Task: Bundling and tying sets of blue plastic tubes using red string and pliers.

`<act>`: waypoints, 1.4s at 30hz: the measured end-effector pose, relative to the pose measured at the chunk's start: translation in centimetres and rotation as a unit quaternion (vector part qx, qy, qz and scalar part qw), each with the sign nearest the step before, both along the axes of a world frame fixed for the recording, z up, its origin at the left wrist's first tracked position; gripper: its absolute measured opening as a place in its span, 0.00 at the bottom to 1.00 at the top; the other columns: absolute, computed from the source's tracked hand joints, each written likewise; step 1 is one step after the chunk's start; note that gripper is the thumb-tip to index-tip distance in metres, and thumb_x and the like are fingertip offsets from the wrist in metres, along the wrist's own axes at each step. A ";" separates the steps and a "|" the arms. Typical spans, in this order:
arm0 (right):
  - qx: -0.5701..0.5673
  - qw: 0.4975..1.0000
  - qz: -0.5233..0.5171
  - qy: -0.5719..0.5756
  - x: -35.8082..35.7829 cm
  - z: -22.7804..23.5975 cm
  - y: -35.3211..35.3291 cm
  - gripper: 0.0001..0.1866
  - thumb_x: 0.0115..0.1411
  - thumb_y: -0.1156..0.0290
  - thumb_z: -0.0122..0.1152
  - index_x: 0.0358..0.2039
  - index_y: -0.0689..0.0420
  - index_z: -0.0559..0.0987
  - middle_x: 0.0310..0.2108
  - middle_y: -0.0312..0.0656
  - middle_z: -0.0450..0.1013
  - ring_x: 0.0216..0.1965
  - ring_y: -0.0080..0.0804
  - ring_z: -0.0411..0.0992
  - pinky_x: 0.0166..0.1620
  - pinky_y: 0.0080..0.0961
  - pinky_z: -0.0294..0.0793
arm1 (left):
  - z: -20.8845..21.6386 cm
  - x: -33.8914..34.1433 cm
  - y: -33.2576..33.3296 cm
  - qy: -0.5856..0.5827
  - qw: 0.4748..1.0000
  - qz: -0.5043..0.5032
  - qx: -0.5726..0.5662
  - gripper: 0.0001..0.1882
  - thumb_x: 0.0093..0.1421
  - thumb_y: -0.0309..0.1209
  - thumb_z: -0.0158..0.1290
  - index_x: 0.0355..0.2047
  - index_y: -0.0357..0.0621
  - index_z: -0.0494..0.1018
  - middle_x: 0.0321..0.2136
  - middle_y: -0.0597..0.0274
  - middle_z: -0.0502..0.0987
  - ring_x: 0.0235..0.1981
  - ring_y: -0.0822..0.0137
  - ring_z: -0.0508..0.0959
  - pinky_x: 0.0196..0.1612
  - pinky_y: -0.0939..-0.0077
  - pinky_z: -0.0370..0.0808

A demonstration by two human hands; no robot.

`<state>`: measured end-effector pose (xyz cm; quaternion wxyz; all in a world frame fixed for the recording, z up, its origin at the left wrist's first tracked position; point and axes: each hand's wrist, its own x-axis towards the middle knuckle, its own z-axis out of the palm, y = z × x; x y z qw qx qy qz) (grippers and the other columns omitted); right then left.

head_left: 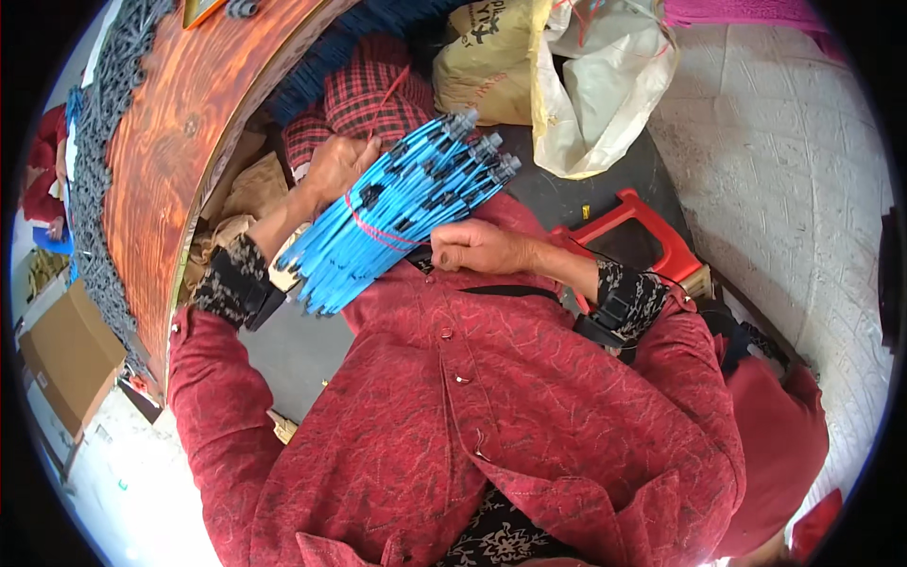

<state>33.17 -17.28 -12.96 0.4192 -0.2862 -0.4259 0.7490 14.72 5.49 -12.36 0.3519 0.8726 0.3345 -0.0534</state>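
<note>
A thick bundle of thin blue tubes (pixel 402 203) with black sections and grey tips lies slantwise across my lap. Around its middle runs a red string (pixel 370 230). My right hand (pixel 480 248) is a fist at the bundle's near right side, closed on one end of that string. On the far left side, my left hand (pixel 342 166) is also closed, with red string rising from its fingers; the fingertips are partly hidden. Both fists are close against the bundle.
A brown wood-grain table (pixel 170 161) curves along the left, with dark grey parts (pixel 90 189) heaped beyond it. Ahead stands an open white-and-yellow sack (pixel 605 94). A red plastic stool (pixel 652 231) is at the right. Another person (pixel 47 180) sits at far left.
</note>
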 end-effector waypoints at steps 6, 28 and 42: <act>0.093 0.990 0.102 -0.036 -0.2 0.1 2.0 0.11 0.69 0.67 0.56 0.31 0.60 0.74 0.29 0.37 0.74 0.34 0.25 0.72 0.40 0.26 0.72 | -0.4 -1.8 -0.2 0.096 0.870 0.158 -0.458 0.11 0.65 0.30 0.56 0.41 0.34 0.82 0.30 0.61 0.83 0.27 0.77 0.80 0.30 0.79 0.78; 0.192 0.971 0.127 -0.064 -3.5 7.1 10.9 0.14 0.66 0.61 0.59 0.31 0.60 0.77 0.29 0.47 0.79 0.30 0.45 0.78 0.33 0.39 0.73 | 2.5 -11.4 1.8 -0.143 0.802 0.336 -0.472 0.20 0.65 0.29 0.55 0.56 0.37 0.72 0.43 0.63 0.80 0.40 0.73 0.77 0.45 0.77 0.77; 0.127 0.959 0.223 0.123 -3.1 4.5 13.4 0.17 0.68 0.58 0.59 0.29 0.60 0.77 0.25 0.35 0.75 0.28 0.20 0.72 0.31 0.24 0.70 | 2.5 -13.3 1.0 -0.177 0.788 0.362 -0.465 0.18 0.64 0.29 0.56 0.53 0.37 0.74 0.41 0.65 0.80 0.39 0.75 0.77 0.45 0.78 0.77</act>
